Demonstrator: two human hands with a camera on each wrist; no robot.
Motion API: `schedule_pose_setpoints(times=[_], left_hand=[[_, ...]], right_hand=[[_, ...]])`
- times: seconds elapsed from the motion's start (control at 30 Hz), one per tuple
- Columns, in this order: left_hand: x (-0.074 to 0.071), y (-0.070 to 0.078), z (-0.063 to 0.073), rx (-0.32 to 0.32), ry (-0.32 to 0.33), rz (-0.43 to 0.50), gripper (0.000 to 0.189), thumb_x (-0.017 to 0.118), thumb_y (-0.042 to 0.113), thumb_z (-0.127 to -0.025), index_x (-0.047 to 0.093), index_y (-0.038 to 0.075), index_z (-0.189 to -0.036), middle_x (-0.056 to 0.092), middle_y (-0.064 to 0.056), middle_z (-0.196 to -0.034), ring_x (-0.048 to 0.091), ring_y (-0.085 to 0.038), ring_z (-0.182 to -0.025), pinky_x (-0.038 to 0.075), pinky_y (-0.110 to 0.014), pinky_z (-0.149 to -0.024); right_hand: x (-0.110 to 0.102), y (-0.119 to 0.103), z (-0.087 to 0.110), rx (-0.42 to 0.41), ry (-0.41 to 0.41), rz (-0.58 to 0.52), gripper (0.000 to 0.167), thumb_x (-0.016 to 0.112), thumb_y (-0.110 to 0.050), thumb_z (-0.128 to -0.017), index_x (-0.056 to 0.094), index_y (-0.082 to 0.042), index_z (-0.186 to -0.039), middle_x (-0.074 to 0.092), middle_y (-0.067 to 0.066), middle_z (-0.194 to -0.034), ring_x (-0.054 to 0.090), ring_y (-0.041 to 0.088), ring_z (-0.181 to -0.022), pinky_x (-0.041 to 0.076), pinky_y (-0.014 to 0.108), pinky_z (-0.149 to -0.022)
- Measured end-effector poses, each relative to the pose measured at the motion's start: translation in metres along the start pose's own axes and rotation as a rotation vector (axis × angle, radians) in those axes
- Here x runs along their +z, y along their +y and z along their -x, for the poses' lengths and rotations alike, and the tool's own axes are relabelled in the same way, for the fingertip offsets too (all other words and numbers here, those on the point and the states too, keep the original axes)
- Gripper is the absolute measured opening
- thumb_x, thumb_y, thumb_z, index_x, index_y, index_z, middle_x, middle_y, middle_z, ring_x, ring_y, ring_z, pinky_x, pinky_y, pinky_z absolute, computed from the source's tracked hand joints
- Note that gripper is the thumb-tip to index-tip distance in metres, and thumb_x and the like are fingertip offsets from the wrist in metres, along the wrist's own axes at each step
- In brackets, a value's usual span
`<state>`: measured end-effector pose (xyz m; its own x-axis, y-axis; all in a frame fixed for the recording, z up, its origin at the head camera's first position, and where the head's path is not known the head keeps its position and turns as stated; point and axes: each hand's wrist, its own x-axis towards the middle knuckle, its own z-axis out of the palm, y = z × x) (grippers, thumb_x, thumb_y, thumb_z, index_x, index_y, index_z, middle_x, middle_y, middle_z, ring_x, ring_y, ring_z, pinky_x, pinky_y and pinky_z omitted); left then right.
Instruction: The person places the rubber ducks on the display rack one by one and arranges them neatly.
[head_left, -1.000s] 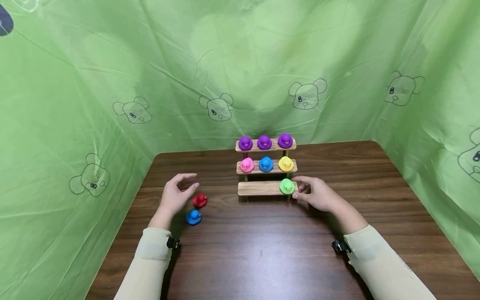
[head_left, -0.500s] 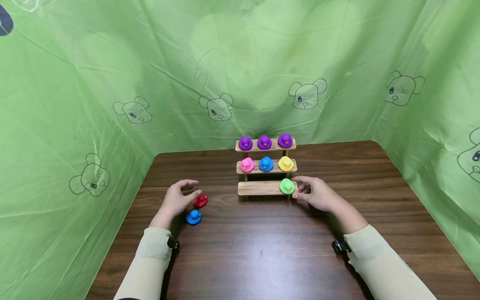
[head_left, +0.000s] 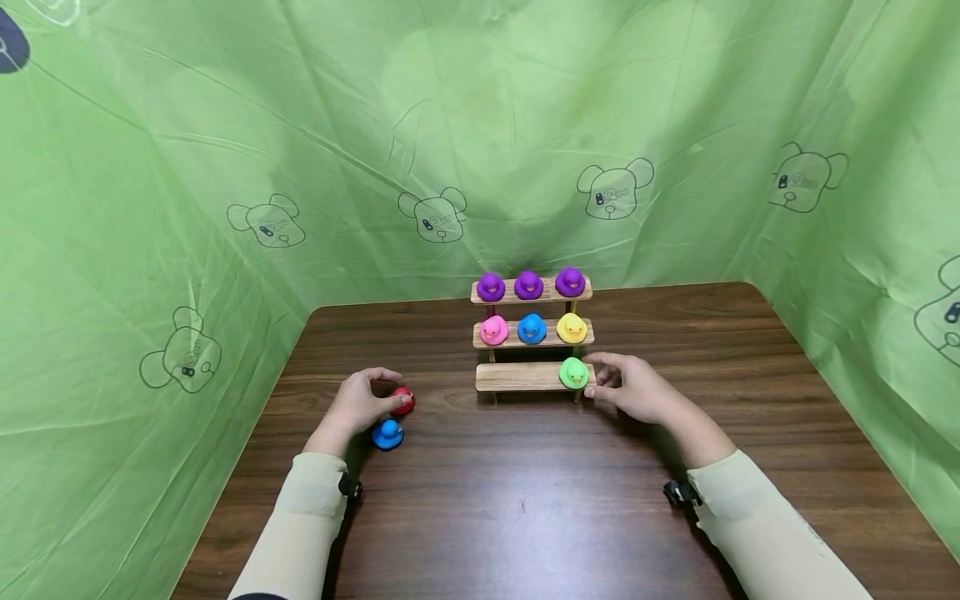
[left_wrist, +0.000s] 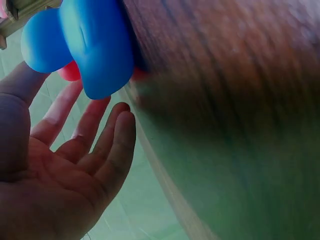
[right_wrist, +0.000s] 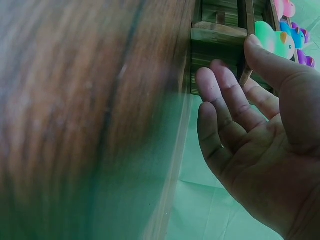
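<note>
My left hand (head_left: 362,398) reaches around a red rubber duck (head_left: 406,403) on the table, thumb in front of it and index finger behind. Whether they touch it is unclear; in the left wrist view a blue rubber duck (left_wrist: 97,45) hides most of it. That blue duck sits just nearer me. My right hand (head_left: 632,388) holds the right end of the lowest board of a three-tier wooden display shelf (head_left: 517,377), thumb at the front edge, other fingers behind. A green rubber duck (head_left: 574,373) stands on that end, close to the thumb (right_wrist: 270,60).
Purple ducks (head_left: 528,285) line the top tier. A pink duck (head_left: 493,330), a blue duck and a yellow duck (head_left: 572,328) occupy the middle tier. Green cloth (head_left: 480,125) surrounds the dark wooden table (head_left: 517,500) at the back and sides.
My left hand has moved forward and right, its thumb coming down over the red duck's near side. The right hand stays in place on the shelf, and the ducks have not shifted visibly.
</note>
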<state>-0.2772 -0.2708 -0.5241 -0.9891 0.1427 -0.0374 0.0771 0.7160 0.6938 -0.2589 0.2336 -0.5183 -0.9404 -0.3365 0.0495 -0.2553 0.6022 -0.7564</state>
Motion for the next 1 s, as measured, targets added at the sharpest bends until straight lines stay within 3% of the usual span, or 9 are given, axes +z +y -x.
schedule_pose_setpoints(times=[0.2,0.47,0.83,1.0], left_hand=[[0.0008,0.0043,0.0027,-0.022,-0.02,-0.01,0.034,0.09,0.026,-0.086,0.076,0.012,-0.113,0.075,-0.006,-0.102,0.068,-0.024,-0.098,0.052,-0.041,-0.09],[0.0009,0.0031,0.0028,-0.037,0.0,-0.01,0.028,0.09,0.024,-0.086,0.077,0.012,-0.108,0.074,-0.002,-0.096,0.067,-0.02,-0.09,0.052,-0.037,-0.082],[-0.0013,0.0069,0.0046,0.018,0.092,0.019,0.029,0.087,0.015,-0.088,0.078,0.01,-0.115,0.076,-0.008,-0.107,0.07,-0.026,-0.099,0.055,-0.038,-0.084],[-0.0016,0.0086,0.0055,0.038,0.125,0.085,0.029,0.085,0.01,-0.089,0.076,0.011,-0.117,0.075,-0.009,-0.112,0.071,-0.031,-0.105,0.06,-0.039,-0.083]], right_hand=[[-0.0001,-0.0005,0.0005,0.008,-0.003,0.008,0.055,0.084,-0.018,-0.092,0.063,-0.008,-0.141,0.07,0.001,-0.095,0.066,0.018,-0.085,0.058,0.036,-0.077],[-0.0002,0.0002,0.0004,0.007,-0.002,0.009,0.055,0.084,-0.018,-0.091,0.063,-0.008,-0.142,0.07,0.0,-0.095,0.066,0.017,-0.086,0.058,0.036,-0.077],[-0.0009,-0.0004,0.0002,0.007,-0.012,0.005,0.056,0.083,-0.017,-0.092,0.062,-0.007,-0.142,0.07,0.0,-0.095,0.067,0.017,-0.086,0.058,0.036,-0.077],[-0.001,-0.0011,0.0,0.012,-0.014,0.001,0.056,0.083,-0.017,-0.092,0.062,-0.007,-0.143,0.07,0.0,-0.095,0.067,0.017,-0.086,0.058,0.035,-0.076]])
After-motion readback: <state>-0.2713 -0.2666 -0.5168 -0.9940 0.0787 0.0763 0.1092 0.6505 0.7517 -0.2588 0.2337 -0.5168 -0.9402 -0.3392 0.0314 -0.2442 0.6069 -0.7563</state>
